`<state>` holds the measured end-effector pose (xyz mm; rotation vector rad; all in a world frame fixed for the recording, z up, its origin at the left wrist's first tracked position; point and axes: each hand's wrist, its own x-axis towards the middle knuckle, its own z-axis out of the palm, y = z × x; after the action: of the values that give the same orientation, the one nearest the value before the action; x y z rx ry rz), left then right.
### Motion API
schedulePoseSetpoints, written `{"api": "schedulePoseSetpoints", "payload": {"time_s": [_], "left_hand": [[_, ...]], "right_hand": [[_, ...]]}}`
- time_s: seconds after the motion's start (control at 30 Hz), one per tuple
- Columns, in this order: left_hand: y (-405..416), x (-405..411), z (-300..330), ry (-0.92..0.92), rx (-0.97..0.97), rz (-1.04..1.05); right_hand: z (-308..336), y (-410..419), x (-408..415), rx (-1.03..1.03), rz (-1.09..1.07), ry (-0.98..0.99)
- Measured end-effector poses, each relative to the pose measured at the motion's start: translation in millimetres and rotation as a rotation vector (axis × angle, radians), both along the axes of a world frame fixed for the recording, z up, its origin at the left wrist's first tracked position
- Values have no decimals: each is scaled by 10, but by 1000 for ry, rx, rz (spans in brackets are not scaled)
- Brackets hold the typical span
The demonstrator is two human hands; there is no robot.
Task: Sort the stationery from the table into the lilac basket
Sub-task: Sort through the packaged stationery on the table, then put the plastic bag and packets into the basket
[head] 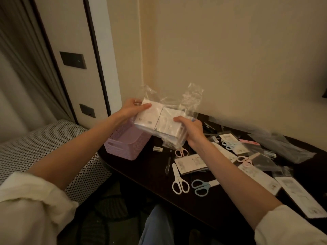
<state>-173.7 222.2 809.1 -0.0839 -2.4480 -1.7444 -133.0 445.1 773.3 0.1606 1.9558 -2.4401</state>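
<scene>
- On the dark worktop (pixel 152 175) nearest us lie white scissors (pixel 179 183) and blue scissors (pixel 200 186), side by side among packaged items.
- Our right hand (pixel 192 129) grips the lower right corner of a plastic-wrapped pack (pixel 159 119).
- Our left hand (pixel 133 107) grips its upper left corner.
- We hold the pack above the worktop, partly over the lilac basket (pixel 123 143) at the worktop's left end.

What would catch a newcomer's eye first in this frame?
First, the clear plastic bag of white packets held up at centre, the left hand and right hand each gripping a side. Just below and left sits the lilac basket at the dark table's edge. To the right, pastel scissors and carded packs lie scattered.
</scene>
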Motion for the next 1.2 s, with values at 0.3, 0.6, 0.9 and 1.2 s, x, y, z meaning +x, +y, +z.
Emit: {"api": "schedulePoseSetpoints", "payload": {"time_s": [0.3, 0.6, 0.9, 1.2], "left_hand": [[-520, -135, -169, -80, 142, 38], [-985, -85, -128, -251, 367, -88], [-1003, -61, -357, 16, 313, 262], [-939, -37, -646, 166, 233, 440]], "right_hand": [[-45, -520, -264, 94, -78, 53], [208, -723, -824, 67, 212, 105], [451, -1002, -1600, 350, 569, 131], [314, -1121, -1691, 501, 671, 232]]}}
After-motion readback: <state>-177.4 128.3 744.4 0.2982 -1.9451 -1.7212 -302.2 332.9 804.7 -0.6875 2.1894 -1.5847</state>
